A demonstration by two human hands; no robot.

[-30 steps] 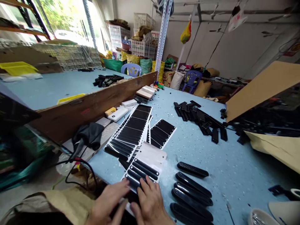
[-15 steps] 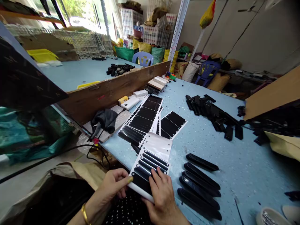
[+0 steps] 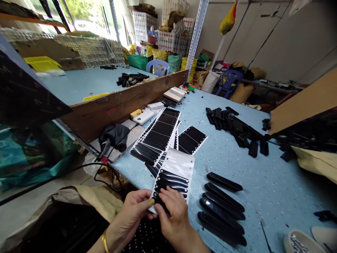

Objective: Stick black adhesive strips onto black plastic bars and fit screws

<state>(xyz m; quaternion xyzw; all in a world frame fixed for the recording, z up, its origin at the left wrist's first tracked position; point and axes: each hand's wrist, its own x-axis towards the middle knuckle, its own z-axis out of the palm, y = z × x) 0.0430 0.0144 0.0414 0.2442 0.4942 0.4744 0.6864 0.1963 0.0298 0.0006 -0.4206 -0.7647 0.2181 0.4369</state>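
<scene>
A white backing sheet of black strip stickers (image 3: 172, 174) slants over the table's near edge, its upper part bare of stickers. My left hand (image 3: 138, 207) pinches the sheet's lower left corner between thumb and fingers. On the sheet's lower part lies my right hand (image 3: 173, 211), fingers apart and a little bent, its thumb close to my left thumb. Just beyond are a stack of black sticker sheets (image 3: 160, 131) and a shorter sticker sheet (image 3: 192, 140). Several long black rounded pieces (image 3: 223, 207) lie side by side to the right of my right hand.
A heap of black parts (image 3: 234, 128) lies farther back on the blue table (image 3: 276, 196). Small metal bits fill a white bowl (image 3: 297, 242) at the front right. A wooden board (image 3: 118, 103) edges the left side. An open sack (image 3: 86, 202) stands at my lower left.
My right hand has moved left across the sheet, its thumb now beside my left thumb and its fingers more bent. The sheet's near end has tilted and curved slightly.
</scene>
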